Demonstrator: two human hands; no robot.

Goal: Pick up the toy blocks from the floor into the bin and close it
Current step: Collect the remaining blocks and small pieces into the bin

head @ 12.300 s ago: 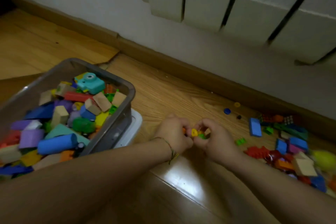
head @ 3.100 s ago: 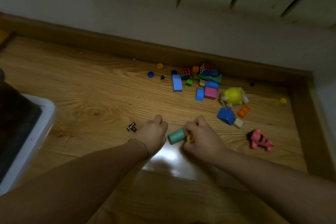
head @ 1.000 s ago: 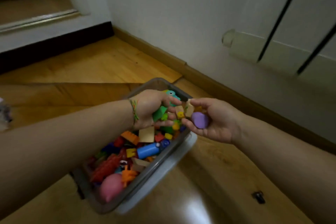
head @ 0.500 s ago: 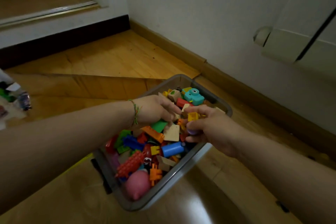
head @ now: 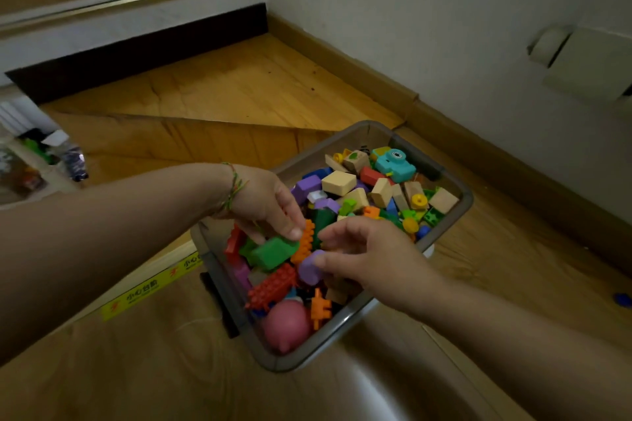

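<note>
A grey see-through bin (head: 456, 215) stands on the wooden floor, heaped with coloured toy blocks, a teal toy camera (head: 395, 164) and a pink ball (head: 287, 325). Both hands hover over its near half. My left hand (head: 270, 205) points its fingers down, with the fingertips touching an orange studded brick (head: 306, 243) just above a green block (head: 273, 251). My right hand (head: 369, 256) has loosely spread fingers, and its thumb rests against a purple block (head: 307, 268) lying on the pile. A white lid (head: 429, 249) peeks out from under the bin.
A yellow tape strip (head: 150, 287) marks a step edge left of the bin. A small blue piece (head: 621, 299) lies on the floor at far right. Clutter (head: 30, 161) sits at the left edge. Skirting board (head: 478, 143) and a radiator (head: 588, 68) run behind the bin.
Both hands have dropped lower over the bin's near half and loosened. The green block and small pieces they carried now lie on the pile; the purple block sits under my right thumb.
</note>
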